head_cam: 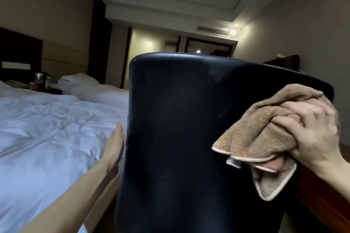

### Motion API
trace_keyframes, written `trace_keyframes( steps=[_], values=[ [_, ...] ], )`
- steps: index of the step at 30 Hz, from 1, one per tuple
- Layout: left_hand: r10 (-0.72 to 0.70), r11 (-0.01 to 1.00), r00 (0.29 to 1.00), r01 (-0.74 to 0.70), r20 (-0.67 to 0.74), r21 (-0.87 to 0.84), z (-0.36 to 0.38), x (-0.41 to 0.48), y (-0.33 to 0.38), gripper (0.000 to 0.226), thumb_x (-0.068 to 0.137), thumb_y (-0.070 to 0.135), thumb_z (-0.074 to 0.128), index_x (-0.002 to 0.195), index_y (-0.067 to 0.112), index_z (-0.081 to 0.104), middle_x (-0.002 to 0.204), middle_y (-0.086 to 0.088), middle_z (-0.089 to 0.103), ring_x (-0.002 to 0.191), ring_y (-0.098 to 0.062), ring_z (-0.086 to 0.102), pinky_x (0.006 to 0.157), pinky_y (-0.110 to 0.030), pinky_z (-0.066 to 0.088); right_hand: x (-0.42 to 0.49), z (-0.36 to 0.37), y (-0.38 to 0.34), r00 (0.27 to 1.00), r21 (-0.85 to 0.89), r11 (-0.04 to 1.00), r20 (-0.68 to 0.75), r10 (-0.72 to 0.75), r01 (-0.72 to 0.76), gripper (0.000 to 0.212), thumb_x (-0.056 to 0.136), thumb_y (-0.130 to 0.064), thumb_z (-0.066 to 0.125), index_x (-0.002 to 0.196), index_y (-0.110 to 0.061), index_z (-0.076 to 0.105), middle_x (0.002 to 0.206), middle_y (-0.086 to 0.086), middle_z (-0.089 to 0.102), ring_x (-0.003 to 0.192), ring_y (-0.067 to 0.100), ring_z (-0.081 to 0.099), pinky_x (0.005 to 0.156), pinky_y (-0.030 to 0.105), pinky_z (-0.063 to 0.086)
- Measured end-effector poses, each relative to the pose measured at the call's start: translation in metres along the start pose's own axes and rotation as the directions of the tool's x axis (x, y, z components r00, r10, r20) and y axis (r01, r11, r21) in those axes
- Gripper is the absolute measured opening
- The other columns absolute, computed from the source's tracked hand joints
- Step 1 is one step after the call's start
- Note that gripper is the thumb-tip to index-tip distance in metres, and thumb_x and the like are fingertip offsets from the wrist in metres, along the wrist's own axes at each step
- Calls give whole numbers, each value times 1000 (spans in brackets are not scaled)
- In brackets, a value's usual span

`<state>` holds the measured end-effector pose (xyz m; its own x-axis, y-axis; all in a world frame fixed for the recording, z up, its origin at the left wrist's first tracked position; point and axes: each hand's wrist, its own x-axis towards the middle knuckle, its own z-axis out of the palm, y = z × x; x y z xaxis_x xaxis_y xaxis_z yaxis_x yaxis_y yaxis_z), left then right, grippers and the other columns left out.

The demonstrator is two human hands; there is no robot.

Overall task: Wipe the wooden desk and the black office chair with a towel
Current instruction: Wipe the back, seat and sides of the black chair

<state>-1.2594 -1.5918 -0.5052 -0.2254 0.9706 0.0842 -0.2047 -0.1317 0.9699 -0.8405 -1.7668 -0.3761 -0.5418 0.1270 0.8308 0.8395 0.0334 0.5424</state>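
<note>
The tall back of the black office chair fills the middle of the view, seen from behind. My right hand is shut on a bunched tan towel and presses it against the right side of the chair back, with a loose corner hanging down. My left hand lies against the chair back's left edge, and its fingers are hidden behind the chair. A strip of the reddish wooden desk shows at the lower right, behind my right wrist.
A bed with rumpled white sheets lies close on the left, a second bed beyond it. A dark nightstand with a kettle stands between them. A dark cabinet stands along the right wall.
</note>
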Motion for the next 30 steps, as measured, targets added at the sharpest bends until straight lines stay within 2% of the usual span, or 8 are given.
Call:
trace_keyframes(
  steps=[3, 5, 7, 11, 16, 20, 27, 30],
  values=[
    [-103, 988, 991, 112, 89, -107, 16, -11, 10, 78, 104, 68, 29, 162, 15, 27, 152, -13, 51, 130, -32, 57, 100, -38, 54, 14, 1, 4, 923, 135, 925, -108, 369, -354, 26, 93, -21, 66, 117, -12, 68, 134, 16, 59, 122, 47, 53, 104, 69, 37],
    [-127, 974, 978, 154, 163, -165, 31, -28, 19, 71, 100, 74, 31, 131, 19, 62, 105, -10, 74, 81, -25, 73, 60, -27, 57, 33, 10, -10, 847, 169, 866, -187, 497, -471, 39, 80, -11, 72, 118, -14, 64, 131, 16, 57, 120, 44, 50, 104, 65, 37],
    [-111, 967, 974, 152, 197, -204, 47, -39, 22, 57, 98, 75, 36, 95, 32, 74, 81, 4, 80, 65, -14, 75, 52, -24, 54, 61, 20, -38, 802, 245, 839, -258, 539, -485, 37, 79, -10, 58, 115, -11, 64, 126, 24, 57, 117, 39, 48, 102, 62, 38],
    [-102, 931, 954, 191, 281, -312, 66, -44, 14, 66, 86, 83, 48, 91, 28, 85, 100, -12, 80, 94, -30, 74, 81, -43, 58, 115, 43, -119, 887, 416, 859, -211, 410, -298, 38, 75, -10, 53, 109, -15, 69, 117, 24, 62, 112, 32, 48, 98, 55, 38],
    [49, 919, 929, 102, 367, -382, 65, -42, 5, 68, 83, 79, 50, 106, 22, 78, 102, -4, 80, 86, -14, 78, 63, -28, 62, 132, 55, -175, 996, 486, 870, -16, -91, 87, 35, 67, 5, 72, 100, -5, 78, 119, 20, 69, 115, 40, 59, 93, 49, 47],
    [21, 950, 928, 97, 372, -295, 52, -39, 14, 76, 83, 79, 51, 100, 9, 75, 99, -16, 72, 89, -26, 70, 97, -40, 51, 129, 32, -130, 993, 606, 789, 22, 113, -103, 18, 89, 4, 67, 106, 11, 70, 113, 31, 62, 114, 16, 49, 112, 20, 31],
    [-54, 958, 957, 131, 286, -255, 43, -47, 25, 81, 94, 83, 32, 137, 22, 65, 124, 1, 73, 116, -16, 69, 105, -42, 53, 95, 55, -91, 947, 183, 936, -58, 316, -301, 57, 103, -51, 54, 154, -30, 38, 163, 15, 39, 148, 38, 36, 115, 70, 29],
    [-58, 956, 959, 134, 279, -261, 28, -40, 15, 80, 99, 77, 24, 119, 15, 72, 99, -5, 80, 89, -16, 78, 73, -28, 62, 65, 85, -155, 944, 225, 924, -49, 327, -309, 62, 93, -39, 68, 151, -28, 48, 157, 17, 48, 140, 38, 42, 111, 67, 36]
  ],
)
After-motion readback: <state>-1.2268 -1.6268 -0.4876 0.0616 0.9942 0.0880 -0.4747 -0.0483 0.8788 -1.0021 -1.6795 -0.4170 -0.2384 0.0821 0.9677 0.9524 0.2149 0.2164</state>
